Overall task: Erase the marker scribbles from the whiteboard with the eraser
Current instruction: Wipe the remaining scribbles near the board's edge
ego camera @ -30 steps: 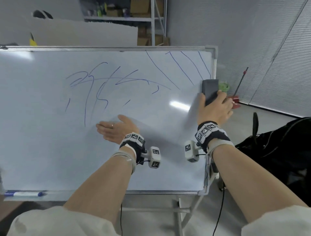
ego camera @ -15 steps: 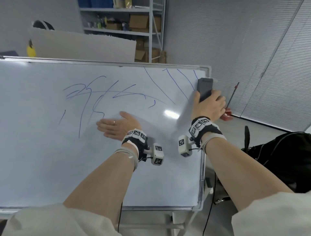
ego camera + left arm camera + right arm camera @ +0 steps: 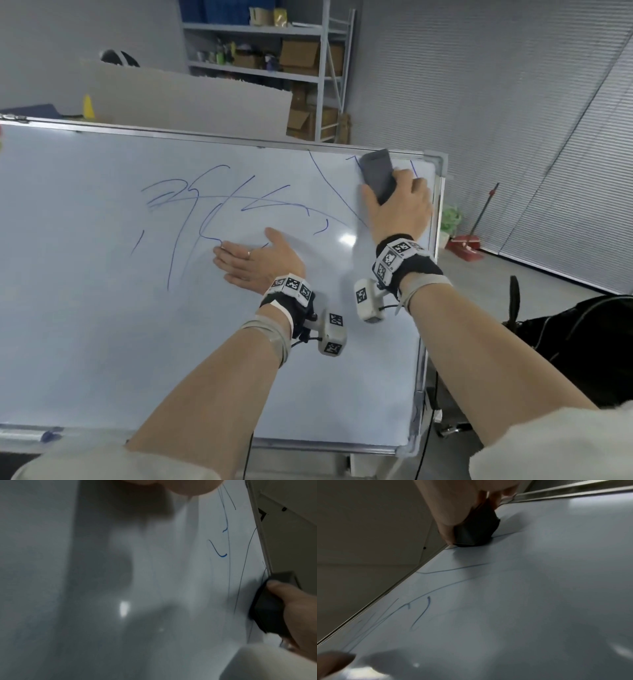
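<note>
The whiteboard (image 3: 102, 325) fills the head view, with blue marker scribbles (image 3: 191, 205) across its upper middle and long strokes (image 3: 329, 185) near the top right corner. My right hand (image 3: 400, 205) grips a dark grey eraser (image 3: 376, 173) and presses it flat on the board just under the top rim. The eraser (image 3: 476, 531) touches the board over a blue line in the right wrist view, and the eraser (image 3: 267, 609) shows at the board's edge in the left wrist view. My left hand (image 3: 253, 260) lies flat on the board, fingers straight, beside the scribbles.
A blue marker (image 3: 48, 437) lies in the tray at the board's lower left. Shelves with cardboard boxes (image 3: 301, 54) stand behind the board. A red broom (image 3: 476, 236) leans by the shuttered wall on the right, and a black bag (image 3: 575, 346) sits on the floor.
My right hand has slid the eraser up from the board's right edge and leftward to the top right corner, over the long strokes. My left hand stays flat on the board.
</note>
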The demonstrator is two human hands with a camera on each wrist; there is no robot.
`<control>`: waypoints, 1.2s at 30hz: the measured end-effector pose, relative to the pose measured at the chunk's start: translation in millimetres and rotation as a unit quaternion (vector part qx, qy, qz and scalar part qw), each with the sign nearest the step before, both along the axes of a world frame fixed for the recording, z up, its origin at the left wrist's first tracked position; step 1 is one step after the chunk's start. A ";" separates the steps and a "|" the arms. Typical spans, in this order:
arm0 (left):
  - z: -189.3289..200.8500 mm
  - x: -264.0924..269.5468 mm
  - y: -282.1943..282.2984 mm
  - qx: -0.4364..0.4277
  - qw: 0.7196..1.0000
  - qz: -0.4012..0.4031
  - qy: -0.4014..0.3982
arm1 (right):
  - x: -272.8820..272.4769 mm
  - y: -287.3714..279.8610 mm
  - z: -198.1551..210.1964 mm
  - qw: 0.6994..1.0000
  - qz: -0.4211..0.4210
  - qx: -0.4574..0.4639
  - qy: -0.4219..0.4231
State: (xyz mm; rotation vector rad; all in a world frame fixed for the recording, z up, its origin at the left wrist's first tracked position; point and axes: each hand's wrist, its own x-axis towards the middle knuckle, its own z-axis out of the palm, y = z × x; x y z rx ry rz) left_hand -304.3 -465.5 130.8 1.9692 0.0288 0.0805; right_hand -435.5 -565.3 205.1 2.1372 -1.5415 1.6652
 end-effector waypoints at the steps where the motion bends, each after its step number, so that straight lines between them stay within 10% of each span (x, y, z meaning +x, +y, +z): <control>1: 0.4 0.5 0.5 -0.003 1.000 0.003 0.000 | 6.1 4.6 0.0 0.999 0.023 -0.003 0.026; 11: -3.0 -5.3 -0.1 0.004 1.000 -0.010 -0.025 | -38.8 -18.3 -1.0 0.982 -0.161 0.093 -0.027; 21: 4.4 -6.2 -6.9 0.011 1.000 0.001 -0.005 | -27.9 -30.6 15.6 0.985 -0.144 0.085 -0.038; 27: -2.3 0.6 -5.9 0.018 0.999 0.035 -0.031 | -0.6 -16.1 16.4 1.000 0.003 -0.016 0.018; 36: -8.6 8.3 -7.0 -0.022 0.996 0.049 -0.074 | -18.4 -29.9 18.1 0.988 -0.114 0.090 -0.043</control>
